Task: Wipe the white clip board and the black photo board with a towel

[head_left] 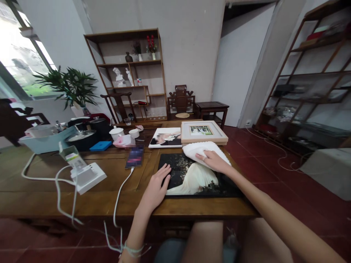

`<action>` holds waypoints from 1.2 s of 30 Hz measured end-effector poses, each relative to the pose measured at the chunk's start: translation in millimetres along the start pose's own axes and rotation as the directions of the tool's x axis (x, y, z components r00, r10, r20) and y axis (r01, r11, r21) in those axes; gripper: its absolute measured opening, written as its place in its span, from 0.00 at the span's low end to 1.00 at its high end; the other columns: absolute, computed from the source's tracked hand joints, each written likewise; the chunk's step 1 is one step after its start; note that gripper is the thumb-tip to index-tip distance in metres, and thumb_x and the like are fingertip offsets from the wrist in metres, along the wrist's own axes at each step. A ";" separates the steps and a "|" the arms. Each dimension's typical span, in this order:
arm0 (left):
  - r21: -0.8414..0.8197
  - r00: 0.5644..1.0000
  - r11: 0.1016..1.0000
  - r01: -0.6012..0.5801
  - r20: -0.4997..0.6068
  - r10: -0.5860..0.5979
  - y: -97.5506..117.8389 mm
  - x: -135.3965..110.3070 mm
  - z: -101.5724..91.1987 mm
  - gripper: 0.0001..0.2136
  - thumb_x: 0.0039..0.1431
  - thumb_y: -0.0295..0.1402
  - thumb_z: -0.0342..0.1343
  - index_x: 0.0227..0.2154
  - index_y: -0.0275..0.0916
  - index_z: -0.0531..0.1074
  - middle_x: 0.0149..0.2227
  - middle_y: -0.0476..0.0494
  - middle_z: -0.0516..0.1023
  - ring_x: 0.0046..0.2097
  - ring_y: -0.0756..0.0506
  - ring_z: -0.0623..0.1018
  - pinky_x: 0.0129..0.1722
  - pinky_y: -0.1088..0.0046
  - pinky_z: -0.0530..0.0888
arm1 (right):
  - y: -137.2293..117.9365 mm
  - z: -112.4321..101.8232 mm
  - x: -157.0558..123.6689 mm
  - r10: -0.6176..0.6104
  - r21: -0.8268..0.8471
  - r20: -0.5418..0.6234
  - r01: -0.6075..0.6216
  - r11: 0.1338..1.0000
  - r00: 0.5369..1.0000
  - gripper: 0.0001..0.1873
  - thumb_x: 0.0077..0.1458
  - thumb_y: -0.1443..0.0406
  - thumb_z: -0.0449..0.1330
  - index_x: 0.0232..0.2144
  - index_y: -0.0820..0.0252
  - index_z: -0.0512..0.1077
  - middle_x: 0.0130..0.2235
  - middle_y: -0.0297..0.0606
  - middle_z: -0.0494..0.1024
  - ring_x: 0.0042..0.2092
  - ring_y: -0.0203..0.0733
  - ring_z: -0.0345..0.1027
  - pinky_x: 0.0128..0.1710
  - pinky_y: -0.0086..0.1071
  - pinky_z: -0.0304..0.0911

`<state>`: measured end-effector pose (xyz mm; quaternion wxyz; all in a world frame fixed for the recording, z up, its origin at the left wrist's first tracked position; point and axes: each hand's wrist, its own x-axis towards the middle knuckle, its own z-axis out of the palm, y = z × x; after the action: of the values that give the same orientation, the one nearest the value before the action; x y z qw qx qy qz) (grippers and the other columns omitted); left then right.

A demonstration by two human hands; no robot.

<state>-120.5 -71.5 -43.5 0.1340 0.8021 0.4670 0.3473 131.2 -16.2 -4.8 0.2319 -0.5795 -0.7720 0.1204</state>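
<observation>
A dark photo panel (178, 163) with a long pale dress pictured on it lies flat near the table's front edge. My left hand (155, 188) rests on its left edge with the fingers stretched out, holding nothing. Over the panel's upper right part, my right hand (212, 161) grips a folded white towel (196, 149) and presses on it from above. The towel hides that corner of the panel. Just behind lie a smaller photo panel (167, 143) and a light wooden picture frame (204, 141) with a small photo inside.
A phone (134, 156) on a white charging cable (118, 197) lies left of the panel. Farther left are an opened white box (93, 178), a blue box (100, 145), a dark pot (82, 140), a white teapot (116, 132) and a light blue basin (41, 144).
</observation>
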 end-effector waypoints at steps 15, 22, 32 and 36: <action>0.010 1.000 1.000 0.013 -0.003 -0.013 -0.2 0.7 1.2 0.16 0.60 0.33 0.43 0.49 0.37 0.67 0.54 0.42 0.66 0.58 0.45 0.61 0.57 0.60 0.59 | -34.5 -6.2 -129.3 -0.307 -0.153 0.075 0.315 0.937 0.949 0.07 0.48 0.70 0.52 0.21 0.59 0.66 0.56 0.45 0.62 0.59 0.51 0.47 0.57 0.50 0.42; 0.001 1.000 1.000 0.017 0.012 -0.017 -1.8 0.5 1.0 0.16 0.61 0.34 0.42 0.49 0.38 0.67 0.55 0.43 0.66 0.59 0.46 0.60 0.58 0.61 0.58 | -32.5 -3.7 -122.4 -0.333 -0.139 0.066 0.339 0.930 0.941 0.08 0.50 0.68 0.53 0.21 0.61 0.67 0.55 0.48 0.63 0.60 0.50 0.45 0.58 0.47 0.43; -0.009 1.000 1.000 0.013 0.015 -0.013 0.1 0.8 -0.4 0.16 0.61 0.33 0.42 0.49 0.38 0.67 0.55 0.42 0.65 0.59 0.45 0.60 0.57 0.59 0.58 | 20.9 -7.7 -36.1 -0.254 -0.301 0.047 0.256 0.919 0.966 0.14 0.55 0.63 0.49 0.28 0.65 0.71 0.54 0.53 0.64 0.60 0.56 0.44 0.56 0.53 0.42; 0.001 1.000 1.000 0.014 0.003 -0.014 -1.1 -0.3 0.5 0.16 0.61 0.33 0.41 0.49 0.38 0.66 0.55 0.41 0.65 0.59 0.46 0.60 0.57 0.59 0.58 | 5.6 -3.6 -62.5 -0.250 -0.302 0.073 0.260 0.917 0.966 0.10 0.50 0.71 0.49 0.28 0.65 0.71 0.53 0.53 0.65 0.61 0.53 0.43 0.58 0.51 0.39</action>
<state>-120.9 -71.1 -44.6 0.1365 0.7995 0.4724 0.3448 151.5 -74.2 -17.9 0.1392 -0.5011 -0.8538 -0.0236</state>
